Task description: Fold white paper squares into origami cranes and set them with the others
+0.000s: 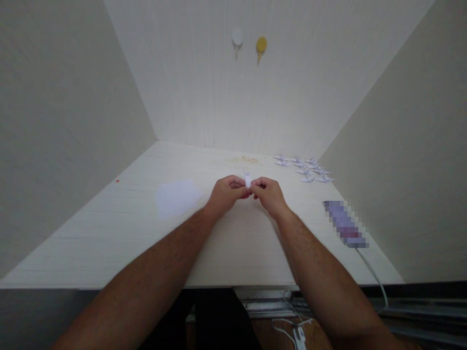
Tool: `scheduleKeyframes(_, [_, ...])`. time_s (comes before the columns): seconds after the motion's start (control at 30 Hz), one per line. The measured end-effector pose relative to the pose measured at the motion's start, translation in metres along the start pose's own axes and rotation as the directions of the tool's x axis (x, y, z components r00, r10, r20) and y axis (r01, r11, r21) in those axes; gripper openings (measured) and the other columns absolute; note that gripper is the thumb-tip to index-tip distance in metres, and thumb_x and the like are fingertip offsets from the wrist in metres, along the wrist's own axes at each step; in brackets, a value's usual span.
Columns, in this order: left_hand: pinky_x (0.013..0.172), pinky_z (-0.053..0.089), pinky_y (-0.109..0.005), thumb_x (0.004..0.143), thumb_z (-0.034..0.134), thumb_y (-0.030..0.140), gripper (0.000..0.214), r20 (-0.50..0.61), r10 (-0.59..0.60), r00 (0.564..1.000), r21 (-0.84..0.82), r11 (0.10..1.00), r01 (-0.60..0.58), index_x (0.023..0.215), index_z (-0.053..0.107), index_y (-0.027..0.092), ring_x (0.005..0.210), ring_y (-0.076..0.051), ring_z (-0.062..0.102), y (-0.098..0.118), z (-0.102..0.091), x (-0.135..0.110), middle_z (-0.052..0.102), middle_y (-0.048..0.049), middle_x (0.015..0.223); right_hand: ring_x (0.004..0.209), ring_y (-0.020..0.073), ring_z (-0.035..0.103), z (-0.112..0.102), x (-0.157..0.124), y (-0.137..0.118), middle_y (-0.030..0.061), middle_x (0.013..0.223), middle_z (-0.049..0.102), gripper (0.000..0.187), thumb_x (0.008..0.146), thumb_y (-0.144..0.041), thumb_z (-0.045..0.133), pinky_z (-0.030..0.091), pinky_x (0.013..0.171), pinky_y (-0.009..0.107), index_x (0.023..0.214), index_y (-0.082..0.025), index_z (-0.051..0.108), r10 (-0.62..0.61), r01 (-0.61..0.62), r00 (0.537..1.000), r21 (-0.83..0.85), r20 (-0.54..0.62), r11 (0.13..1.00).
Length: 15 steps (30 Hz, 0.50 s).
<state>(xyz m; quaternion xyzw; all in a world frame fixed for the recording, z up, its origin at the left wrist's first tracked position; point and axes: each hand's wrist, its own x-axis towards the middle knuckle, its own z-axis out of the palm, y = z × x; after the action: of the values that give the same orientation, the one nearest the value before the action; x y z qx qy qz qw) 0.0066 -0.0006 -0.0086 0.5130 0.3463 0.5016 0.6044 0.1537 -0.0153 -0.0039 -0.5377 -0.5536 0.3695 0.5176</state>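
Note:
A small folded piece of white paper (247, 180) is held up over the middle of the table, pinched between both hands. My left hand (228, 193) grips it from the left with thumb and fingers closed. From the right, the fingertips of my right hand (268, 193) press on its lower edge. The fingers partly hide the paper's lower end, so its exact folds cannot be made out. Left of my left hand lie flat white paper sheets (177, 198). Several folded white paper cranes (306, 170) stand together at the back right of the table.
A phone-like device (345, 223), blurred out, lies at the right with a white cable (374, 274) running over the table's edge. Walls enclose the white table (127, 243) on three sides. Two hooks, white (237, 37) and yellow (261, 44), hang on the back wall.

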Motion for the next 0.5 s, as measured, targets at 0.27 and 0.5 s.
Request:
scheduleKeyframes(0.27, [0.066,0.057,-0.033,0.061,0.076,0.020,0.018,-0.068,0.001,0.998,0.081,0.997,0.005,0.069,0.061,0.013,0.060,-0.017,0.068,-0.0010,-0.0001,0.0011,0.068,-0.0040,0.064,0.055,0.0126,0.057,0.0001,-0.0002,0.0048,0.0005,0.062,0.065,0.007,0.065,-0.024,0.067,0.045,0.056,0.026,0.067,-0.018,0.062,0.013,-0.017,0.999,0.091,0.045,0.996])
scheduleKeyframes(0.5, [0.062,0.055,-0.028,0.061,0.074,0.019,0.016,-0.082,0.001,0.997,0.128,0.992,0.009,0.068,0.061,0.013,0.059,-0.015,0.067,-0.0009,-0.0010,0.0026,0.068,-0.0037,0.062,0.052,0.0102,0.053,0.0006,-0.0008,0.0007,-0.0016,0.060,0.062,0.008,0.068,-0.025,0.063,0.040,0.051,0.023,0.066,-0.018,0.060,-0.021,0.021,0.998,0.004,0.053,1.000])
